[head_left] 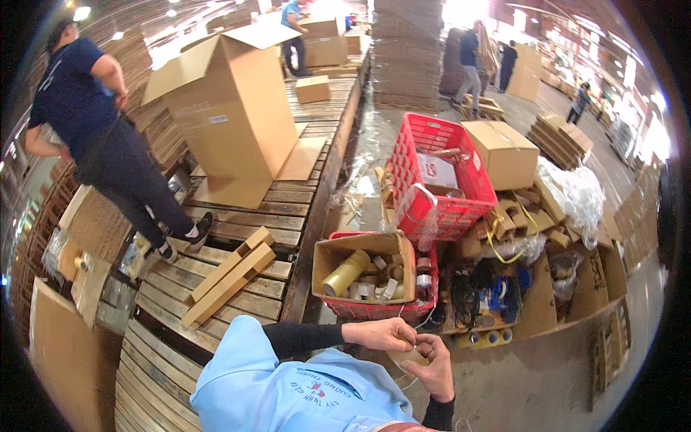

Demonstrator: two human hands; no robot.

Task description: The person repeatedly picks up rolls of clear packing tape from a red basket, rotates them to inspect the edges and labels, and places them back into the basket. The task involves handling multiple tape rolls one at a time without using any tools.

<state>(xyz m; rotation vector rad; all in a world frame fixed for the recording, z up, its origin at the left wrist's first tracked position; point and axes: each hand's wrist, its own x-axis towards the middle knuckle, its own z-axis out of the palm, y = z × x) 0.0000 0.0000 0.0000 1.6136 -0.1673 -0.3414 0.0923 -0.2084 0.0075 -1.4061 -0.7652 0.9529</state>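
Note:
In front of my chest, both hands meet with the fingers pinched together. My left hand (381,334) grips one side of a thin white string (430,317). From the other side, my right hand (436,367) pinches at the same spot, fingertips almost touching the left ones. A small pale beige piece (404,358), flat or rounded, shows between and below the fingers; its kind is partly hidden. Just beyond my hands stands a cardboard box (322,277) with several tape rolls and a large yellow tape roll (346,273), resting in a red crate (353,307).
A taller red plastic crate (461,219) holds cardboard and a white packet. To its right are a closed carton (502,155) and a bin (568,324) of scraps. Left, a slatted wooden conveyor (248,299) carries a large open carton (230,122). A person (93,122) stands on it.

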